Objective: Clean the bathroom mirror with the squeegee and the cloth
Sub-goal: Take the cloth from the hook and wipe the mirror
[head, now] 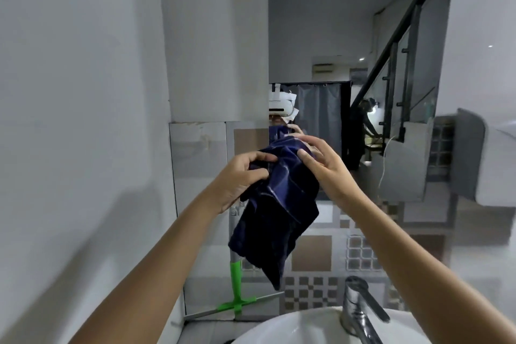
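Cloth [276, 209] is hanging front and centre, a dark blue bundle held up in front of the mirror [321, 45] by both hands. The left hand [240, 179] is gripping the cloth's upper left edge, fingers curled and pressed into the fabric with the thumb on top. The right hand [321, 162] is coming in from the other side, thumb pinching the cloth's top fold while the remaining fingers are fanning out loosely behind it. The bulk of the fabric is drooping below the hands in crumpled folds, its lowest corner dangling above the sink [284, 327].

Down left of the sink, the squeegee [236, 285] is standing against the tiled wall, green handle pointing up, its long blade resting on the ledge just beside the basin's rim. Nobody is touching it. A chrome faucet [360, 310] is rising at the sink's back right edge.

Above the sink, the mirror is showing the person's reflection partly hidden behind the raised cloth, along with a staircase railing and a ceiling light.
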The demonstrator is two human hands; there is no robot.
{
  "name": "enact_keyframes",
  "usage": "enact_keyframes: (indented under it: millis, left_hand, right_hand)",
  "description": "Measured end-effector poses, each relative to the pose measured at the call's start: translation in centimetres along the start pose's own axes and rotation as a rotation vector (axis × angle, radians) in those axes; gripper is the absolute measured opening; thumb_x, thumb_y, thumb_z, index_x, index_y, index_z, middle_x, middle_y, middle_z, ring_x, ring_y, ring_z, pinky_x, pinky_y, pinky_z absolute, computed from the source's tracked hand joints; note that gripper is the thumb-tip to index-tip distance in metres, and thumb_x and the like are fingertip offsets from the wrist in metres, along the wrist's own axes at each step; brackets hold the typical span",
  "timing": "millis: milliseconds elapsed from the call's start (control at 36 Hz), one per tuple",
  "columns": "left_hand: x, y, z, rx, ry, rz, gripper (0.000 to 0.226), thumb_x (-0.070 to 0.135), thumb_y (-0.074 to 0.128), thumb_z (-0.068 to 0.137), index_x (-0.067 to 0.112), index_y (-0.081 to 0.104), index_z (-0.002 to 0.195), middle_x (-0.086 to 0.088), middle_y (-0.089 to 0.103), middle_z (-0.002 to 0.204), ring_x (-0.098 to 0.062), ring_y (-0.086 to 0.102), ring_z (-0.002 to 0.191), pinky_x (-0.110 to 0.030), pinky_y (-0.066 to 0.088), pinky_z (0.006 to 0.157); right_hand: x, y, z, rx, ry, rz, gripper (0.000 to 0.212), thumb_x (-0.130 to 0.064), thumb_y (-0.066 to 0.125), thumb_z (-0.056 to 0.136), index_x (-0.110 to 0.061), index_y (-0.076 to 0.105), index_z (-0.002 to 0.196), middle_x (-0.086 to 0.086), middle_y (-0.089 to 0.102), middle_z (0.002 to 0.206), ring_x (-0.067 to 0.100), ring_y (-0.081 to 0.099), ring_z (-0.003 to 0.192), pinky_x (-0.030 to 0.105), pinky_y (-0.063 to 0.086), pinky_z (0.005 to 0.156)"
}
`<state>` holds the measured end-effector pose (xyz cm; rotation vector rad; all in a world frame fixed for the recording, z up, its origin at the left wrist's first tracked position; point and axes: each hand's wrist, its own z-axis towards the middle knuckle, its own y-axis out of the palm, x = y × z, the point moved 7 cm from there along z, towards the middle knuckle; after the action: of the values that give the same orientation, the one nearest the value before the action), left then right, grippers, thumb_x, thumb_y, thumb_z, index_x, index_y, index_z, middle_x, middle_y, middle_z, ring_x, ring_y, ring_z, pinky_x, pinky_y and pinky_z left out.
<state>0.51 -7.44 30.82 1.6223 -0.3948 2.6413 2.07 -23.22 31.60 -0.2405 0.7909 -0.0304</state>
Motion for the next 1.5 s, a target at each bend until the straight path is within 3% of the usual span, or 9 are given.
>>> enact_keyframes:
  millis: [111, 222, 444, 639, 750, 806, 944, 1167, 1500]
  left_hand:
    - [-0.7, 0.8, 0.5, 0.042, 0.009, -0.018, 0.028, -0.005, 0.046, 0.088, 0.013, 0.061, 0.102, -0.012, 0.065, 0.095, -0.025, 0.063, 0.085, -0.042, 0.052, 0.081]
    - [-1.1, 1.9, 1.2, -0.024, -0.023, -0.047, 0.025, -0.003, 0.055, 0.082, 0.014, 0.060, 0.099, -0.009, 0.066, 0.089, -0.019, 0.065, 0.077, -0.029, 0.056, 0.069]
    - [-0.2, 3.9, 2.0, -0.205, -0.028, 0.170, 0.027, -0.001, 0.068, 0.078, 0.016, 0.065, 0.099, -0.010, 0.067, 0.096, -0.018, 0.066, 0.089, -0.034, 0.054, 0.084]
    - [1.2, 6.1, 3.1, -0.295, -0.042, 0.273, 0.028, -0.007, 0.065, 0.078, 0.019, 0.073, 0.085, -0.005, 0.067, 0.088, -0.020, 0.061, 0.093, -0.034, 0.045, 0.097]
    - [1.5, 8.9, 3.6, -0.441, -0.084, 0.437, 0.022, -0.004, 0.061, 0.083, 0.006, 0.070, 0.100, 0.017, 0.059, 0.051, -0.001, 0.050, 0.049, -0.014, 0.041, 0.074]
    - [1.9, 10.4, 3.9, -0.477, -0.097, 0.472, 0.022, -0.003, 0.060, 0.084, 0.004, 0.068, 0.104, 0.022, 0.064, 0.059, 0.009, 0.055, 0.055, -0.003, 0.041, 0.062]
    - [1.9, 12.3, 5.2, -0.451, -0.077, 0.399, 0.018, 0.014, 0.067, 0.081, 0.021, 0.073, 0.097, 0.006, 0.061, 0.121, 0.001, 0.052, 0.114, -0.007, 0.039, 0.090]
    - [0.8, 14.1, 5.3, -0.287, 0.011, 0.110, 0.019, 0.005, 0.064, 0.083, 0.020, 0.072, 0.093, 0.009, 0.071, 0.099, -0.011, 0.065, 0.099, -0.021, 0.050, 0.082]
    - [0.2, 14.1, 2.3, -0.443, -0.140, 0.238, 0.025, 0.002, 0.063, 0.083, 0.015, 0.070, 0.103, 0.006, 0.070, 0.105, -0.009, 0.063, 0.104, -0.021, 0.049, 0.087]
  right_hand:
    - [1.5, 0.1, -2.0, -0.102, 0.077, 0.187, 0.038, -0.035, 0.062, 0.081, -0.046, 0.050, 0.115, 0.008, 0.060, 0.124, 0.021, 0.064, 0.106, 0.033, 0.056, 0.083]
    - [2.0, -1.3, -2.5, -0.069, 0.056, 0.104, 0.048, -0.027, 0.070, 0.079, -0.058, 0.051, 0.109, 0.006, 0.063, 0.119, 0.020, 0.065, 0.105, 0.040, 0.055, 0.086]
    - [3.2, -6.8, -1.7, -0.156, 0.137, 0.193, 0.042, 0.006, 0.056, 0.084, -0.020, 0.056, 0.118, -0.004, 0.075, 0.085, 0.011, 0.071, 0.083, 0.022, 0.057, 0.072]
    - [3.0, -11.8, -0.8, -0.136, 0.103, 0.047, 0.040, 0.007, 0.056, 0.085, -0.016, 0.058, 0.117, -0.005, 0.069, 0.095, -0.002, 0.066, 0.083, 0.017, 0.053, 0.082]
    - [2.0, -13.4, 0.3, -0.188, 0.052, -0.074, 0.037, 0.004, 0.057, 0.086, -0.025, 0.061, 0.108, 0.005, 0.064, 0.109, -0.005, 0.064, 0.088, 0.017, 0.051, 0.086]
    - [1.3, -13.7, 0.8, -0.240, 0.021, -0.140, 0.035, 0.002, 0.057, 0.087, -0.026, 0.062, 0.109, 0.005, 0.061, 0.118, -0.001, 0.062, 0.096, 0.018, 0.050, 0.090]
    - [0.4, -14.1, 1.4, -0.314, -0.024, -0.233, 0.036, -0.003, 0.060, 0.086, -0.032, 0.064, 0.108, 0.004, 0.056, 0.126, 0.010, 0.055, 0.113, 0.018, 0.046, 0.096]
    - [0.8, -14.6, 0.6, -0.335, 0.041, -0.169, 0.039, -0.001, 0.061, 0.085, -0.036, 0.064, 0.104, 0.005, 0.063, 0.115, 0.013, 0.063, 0.106, 0.030, 0.052, 0.092]
    - [1.4, -15.2, -0.9, -0.342, 0.156, -0.327, 0.019, -0.010, 0.071, 0.078, -0.023, 0.070, 0.092, 0.008, 0.073, 0.095, 0.020, 0.069, 0.091, 0.031, 0.056, 0.084]
